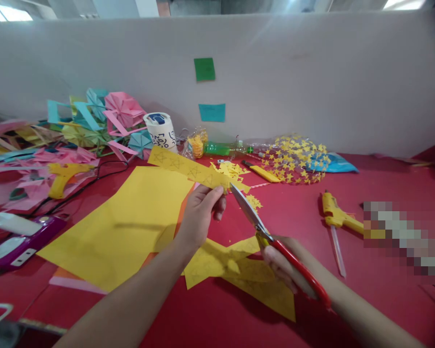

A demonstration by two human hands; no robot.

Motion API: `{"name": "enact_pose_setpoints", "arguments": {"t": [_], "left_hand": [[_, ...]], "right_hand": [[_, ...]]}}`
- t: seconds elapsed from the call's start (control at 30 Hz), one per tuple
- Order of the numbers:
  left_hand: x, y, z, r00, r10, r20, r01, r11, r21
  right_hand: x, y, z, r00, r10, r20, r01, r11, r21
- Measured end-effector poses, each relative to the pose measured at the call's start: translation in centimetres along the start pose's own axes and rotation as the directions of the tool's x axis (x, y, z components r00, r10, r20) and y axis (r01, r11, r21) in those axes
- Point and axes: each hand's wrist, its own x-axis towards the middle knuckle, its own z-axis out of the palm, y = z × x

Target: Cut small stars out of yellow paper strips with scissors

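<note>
My left hand [203, 210] pinches a yellow paper strip [181, 166] with stars drawn on it, which slants up to the left. My right hand [282, 261] holds red-handled scissors [252, 210], whose blade tips meet the strip just right of my left fingers. Beneath and between my hands lie cut yellow paper pieces [217, 263]. A large yellow sheet [130, 217] rests on the red table to the left, over orange and pink sheets. Beyond the strip is a small pile of cut yellow stars [253, 202].
Yellow glue guns lie at left [61, 179] and right [331, 210]. Folded paper decorations [123, 108], a white cup [161, 133], a green bottle [217, 148], a yellow cutter [263, 171] and a star-covered ball [297, 157] stand before the grey partition [293, 82]. A purple device [25, 241] sits left.
</note>
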Motion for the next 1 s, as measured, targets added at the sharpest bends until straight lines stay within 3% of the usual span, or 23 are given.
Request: {"name": "enact_pose_setpoints", "arguments": {"t": [0.5, 1.0], "left_hand": [[0.24, 0.14, -0.47, 1.0, 0.006, 0.01, -0.006, 0.997, 0.073], [0.21, 0.14, -0.18, 0.997, 0.043, 0.057, -0.041, 0.999, -0.031]], "right_hand": [[0.17, 0.4, -0.5, 0.996, -0.062, 0.069, 0.067, 0.995, -0.074], [-0.09, -0.34, -0.27, 0.998, -0.059, 0.012, 0.059, 0.995, -0.082]]}}
